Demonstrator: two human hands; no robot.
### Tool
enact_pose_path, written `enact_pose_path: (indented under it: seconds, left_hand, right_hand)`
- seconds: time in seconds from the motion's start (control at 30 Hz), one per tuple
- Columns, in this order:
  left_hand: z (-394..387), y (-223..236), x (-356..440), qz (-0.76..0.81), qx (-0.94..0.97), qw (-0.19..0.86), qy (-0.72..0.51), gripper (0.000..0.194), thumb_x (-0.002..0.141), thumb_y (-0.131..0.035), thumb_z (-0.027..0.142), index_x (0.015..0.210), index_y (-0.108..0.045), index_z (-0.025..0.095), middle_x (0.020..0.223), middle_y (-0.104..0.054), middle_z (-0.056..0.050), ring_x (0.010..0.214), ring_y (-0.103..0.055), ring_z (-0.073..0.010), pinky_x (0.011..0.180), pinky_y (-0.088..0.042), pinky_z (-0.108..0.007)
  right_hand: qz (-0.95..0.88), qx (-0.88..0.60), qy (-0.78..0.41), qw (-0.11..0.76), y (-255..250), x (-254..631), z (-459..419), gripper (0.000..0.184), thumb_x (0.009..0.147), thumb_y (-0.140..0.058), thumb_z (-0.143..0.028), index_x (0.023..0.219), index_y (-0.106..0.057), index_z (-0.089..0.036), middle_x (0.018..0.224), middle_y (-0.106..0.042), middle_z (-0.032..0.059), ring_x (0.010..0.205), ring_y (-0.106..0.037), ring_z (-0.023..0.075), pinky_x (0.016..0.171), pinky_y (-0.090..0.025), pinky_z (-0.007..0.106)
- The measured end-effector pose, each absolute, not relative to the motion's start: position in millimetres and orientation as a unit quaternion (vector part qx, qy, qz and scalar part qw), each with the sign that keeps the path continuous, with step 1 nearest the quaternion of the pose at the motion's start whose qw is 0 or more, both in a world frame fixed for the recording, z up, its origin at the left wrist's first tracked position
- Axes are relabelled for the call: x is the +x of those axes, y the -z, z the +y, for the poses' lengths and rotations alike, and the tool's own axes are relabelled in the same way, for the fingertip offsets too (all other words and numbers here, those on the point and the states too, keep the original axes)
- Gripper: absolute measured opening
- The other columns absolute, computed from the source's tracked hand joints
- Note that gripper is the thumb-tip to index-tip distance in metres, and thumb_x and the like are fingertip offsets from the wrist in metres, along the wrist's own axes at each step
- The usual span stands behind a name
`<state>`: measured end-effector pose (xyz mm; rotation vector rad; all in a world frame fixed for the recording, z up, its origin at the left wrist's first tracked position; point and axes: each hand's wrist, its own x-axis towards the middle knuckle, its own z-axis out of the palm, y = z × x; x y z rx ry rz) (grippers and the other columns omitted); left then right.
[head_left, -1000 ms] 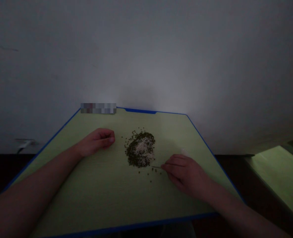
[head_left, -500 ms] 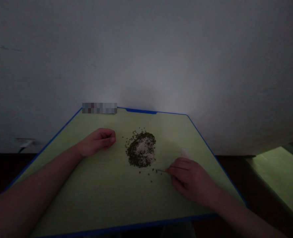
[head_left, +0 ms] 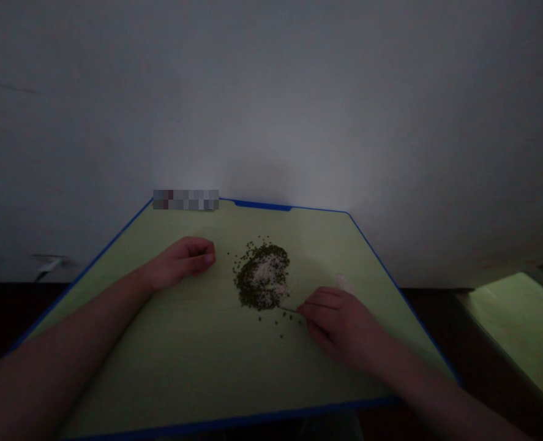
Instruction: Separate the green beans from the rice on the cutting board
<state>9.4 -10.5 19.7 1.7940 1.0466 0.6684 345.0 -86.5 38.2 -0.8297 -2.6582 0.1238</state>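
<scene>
A pile of small green beans mixed with white grains (head_left: 262,277) lies mid-table, looking like mung beans and rice. My right hand (head_left: 338,324) is closed in a pinch on a thin tweezers-like metal tool (head_left: 290,310), whose tip reaches the pile's lower right edge. Whether the tip grips a bean is too small to tell. Left of the pile, my left hand (head_left: 186,260) rests on the table, fingers curled and thumb against them, with nothing visible in it. Several loose beans (head_left: 276,323) lie just below the pile.
The pale table (head_left: 170,361) has a blue rim and stands against a grey wall (head_left: 271,110). A blurred-out flat item (head_left: 185,200) lies at its far left corner. Behind my right hand is a small pale, see-through thing (head_left: 343,282). Another light surface (head_left: 519,324) stands at the right.
My right hand has moved a little left, bringing the tool's tip from the loose beans to the pile's edge. My left hand has stayed in place.
</scene>
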Motion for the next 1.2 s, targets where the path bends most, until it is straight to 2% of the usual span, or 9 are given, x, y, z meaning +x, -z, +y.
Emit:
enact_pose_path:
  seconds: [0.47,0.6,0.77,1.2]
  left_hand:
    - [-11.4,-20.5,9.7,0.423,0.735,0.455,-0.272,0.033,0.079,-0.049,0.042,0.059,-0.044,0.017,0.050,-0.037,0.004,0.047,-0.032,-0.0089,0.044,-0.026,-0.021]
    - [-11.0,-18.5,8.4,0.423,0.732,0.460,-0.272,0.033,0.080,-0.050,0.043,0.059,-0.044,0.017,0.051,-0.037,0.004,0.047,-0.033,-0.0086,0.045,-0.026,-0.021]
    - [-11.0,-18.4,8.5,0.419,0.734,0.456,-0.277,0.034,0.080,-0.050,0.043,0.059,-0.044,0.017,0.051,-0.037,0.004,0.048,-0.033,-0.0087,0.045,-0.026,-0.021]
    - [-11.4,-19.3,9.6,0.420,0.727,0.471,-0.270,0.035,0.080,-0.050,0.044,0.059,-0.042,0.017,0.050,-0.035,0.005,0.046,-0.031,-0.0085,0.044,-0.024,-0.021]
  right_hand:
    - [-0.939,-0.277,-0.073,0.188,-39.4,339.8,-84.1,0.022,0.083,-0.049,-0.009,0.094,-0.067,-0.015,0.076,-0.066,0.0058,0.072,-0.058,0.0177,0.066,-0.048,0.031]
    - [-0.931,-0.289,-0.065,0.216,-41.0,339.4,-84.2,0.022,0.083,-0.048,-0.009,0.094,-0.068,-0.013,0.077,-0.066,0.0070,0.072,-0.058,0.0181,0.064,-0.048,0.030]
    - [-0.941,-0.279,-0.063,0.181,-40.7,339.6,-84.2,0.022,0.084,-0.049,-0.010,0.094,-0.068,-0.014,0.076,-0.066,0.0064,0.072,-0.058,0.0184,0.065,-0.047,0.031]
    - [-0.937,-0.288,-0.059,0.188,-42.6,338.8,-85.6,0.022,0.084,-0.049,-0.010,0.095,-0.067,-0.014,0.077,-0.066,0.0067,0.074,-0.059,0.0186,0.067,-0.048,0.031]
